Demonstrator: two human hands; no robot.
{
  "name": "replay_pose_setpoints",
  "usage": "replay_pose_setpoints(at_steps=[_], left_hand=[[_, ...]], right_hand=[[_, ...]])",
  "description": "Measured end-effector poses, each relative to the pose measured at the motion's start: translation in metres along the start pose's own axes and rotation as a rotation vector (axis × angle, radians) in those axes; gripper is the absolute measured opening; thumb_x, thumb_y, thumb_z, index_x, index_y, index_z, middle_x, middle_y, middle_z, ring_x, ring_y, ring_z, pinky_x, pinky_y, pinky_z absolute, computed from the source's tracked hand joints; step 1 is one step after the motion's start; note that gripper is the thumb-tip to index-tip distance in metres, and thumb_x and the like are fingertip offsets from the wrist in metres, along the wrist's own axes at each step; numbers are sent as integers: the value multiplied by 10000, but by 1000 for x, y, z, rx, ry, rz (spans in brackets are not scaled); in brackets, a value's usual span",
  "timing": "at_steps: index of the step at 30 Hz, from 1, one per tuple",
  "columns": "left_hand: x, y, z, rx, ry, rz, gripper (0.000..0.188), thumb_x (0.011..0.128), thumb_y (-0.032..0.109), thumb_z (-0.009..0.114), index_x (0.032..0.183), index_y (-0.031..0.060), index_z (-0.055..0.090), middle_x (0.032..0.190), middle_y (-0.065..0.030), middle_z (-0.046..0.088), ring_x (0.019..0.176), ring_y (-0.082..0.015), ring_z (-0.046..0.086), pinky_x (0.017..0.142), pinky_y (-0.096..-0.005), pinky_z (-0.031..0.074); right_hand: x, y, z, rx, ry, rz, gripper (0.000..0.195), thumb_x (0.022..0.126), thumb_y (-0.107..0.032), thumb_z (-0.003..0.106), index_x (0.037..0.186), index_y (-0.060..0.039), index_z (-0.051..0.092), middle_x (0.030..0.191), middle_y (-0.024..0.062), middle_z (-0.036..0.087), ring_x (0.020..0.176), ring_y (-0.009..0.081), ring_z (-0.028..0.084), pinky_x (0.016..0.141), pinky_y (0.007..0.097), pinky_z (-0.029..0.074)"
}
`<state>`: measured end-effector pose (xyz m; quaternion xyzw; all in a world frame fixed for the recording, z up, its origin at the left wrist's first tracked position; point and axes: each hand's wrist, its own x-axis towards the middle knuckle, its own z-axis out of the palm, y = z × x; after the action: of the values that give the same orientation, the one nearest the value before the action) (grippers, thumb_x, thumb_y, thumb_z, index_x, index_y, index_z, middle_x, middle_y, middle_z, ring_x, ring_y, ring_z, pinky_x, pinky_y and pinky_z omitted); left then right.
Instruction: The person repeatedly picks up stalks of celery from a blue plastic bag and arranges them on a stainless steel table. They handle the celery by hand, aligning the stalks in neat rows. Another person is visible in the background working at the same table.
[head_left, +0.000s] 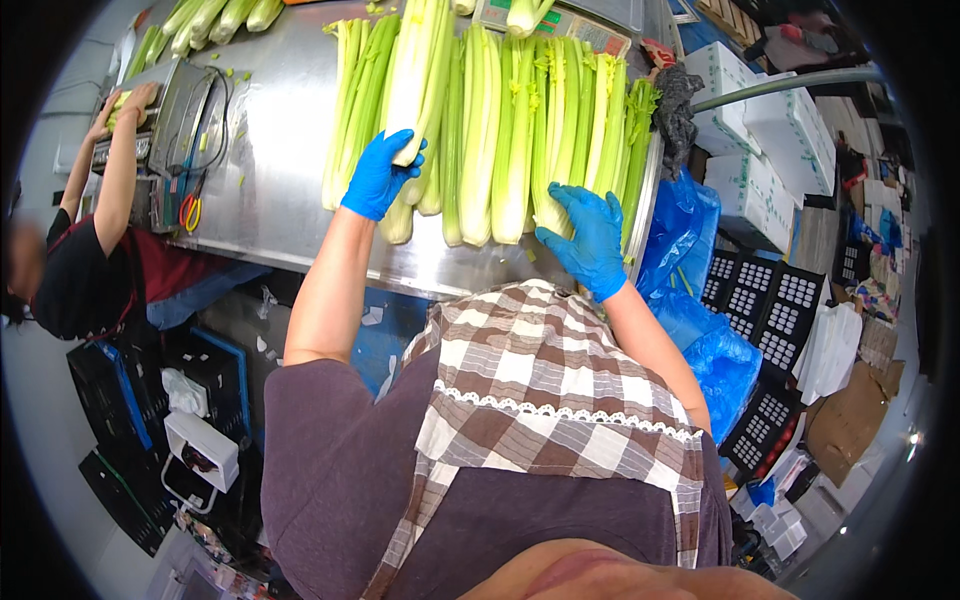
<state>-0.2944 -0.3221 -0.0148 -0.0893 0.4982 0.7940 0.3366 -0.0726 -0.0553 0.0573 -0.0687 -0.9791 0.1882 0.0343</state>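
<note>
My left hand, in a blue glove, grips the pale base of a celery bunch. That bunch lies above the others, its stalks pointing away from me. My right hand, also gloved in blue, is at the root end of another celery bunch, thumb and fingers apart around its side. Whether it presses on the bunch is hard to tell. Several more celery bunches lie side by side on the stainless steel table, root ends towards me.
A co-worker's hands are at a wrapping machine on the left. Yellow-handled scissors hang by the table's edge. More celery lies at the far left. Blue plastic bags, black crates and white foam boxes stand right.
</note>
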Motion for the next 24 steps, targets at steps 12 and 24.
replay_pose_setpoints(at_steps=[12,24], left_hand=[[117,68,75,58,-172,179,343,920,276,720,1186,95,600,993,-65,691,791,-162,657,644,-280,517],[239,123,129,536,-158,207,591,862,427,775,1308,86,590,1186,-61,648,964,-152,641,810,-283,548]], right_hand=[[-17,-19,-11,115,127,-59,475,821,-301,773,1266,-166,673,1179,99,666,1155,287,598,1115,509,291],[-8,-20,-16,136,103,-64,415,845,-283,756,1240,-166,699,1157,36,689,1118,229,614,1086,446,280]])
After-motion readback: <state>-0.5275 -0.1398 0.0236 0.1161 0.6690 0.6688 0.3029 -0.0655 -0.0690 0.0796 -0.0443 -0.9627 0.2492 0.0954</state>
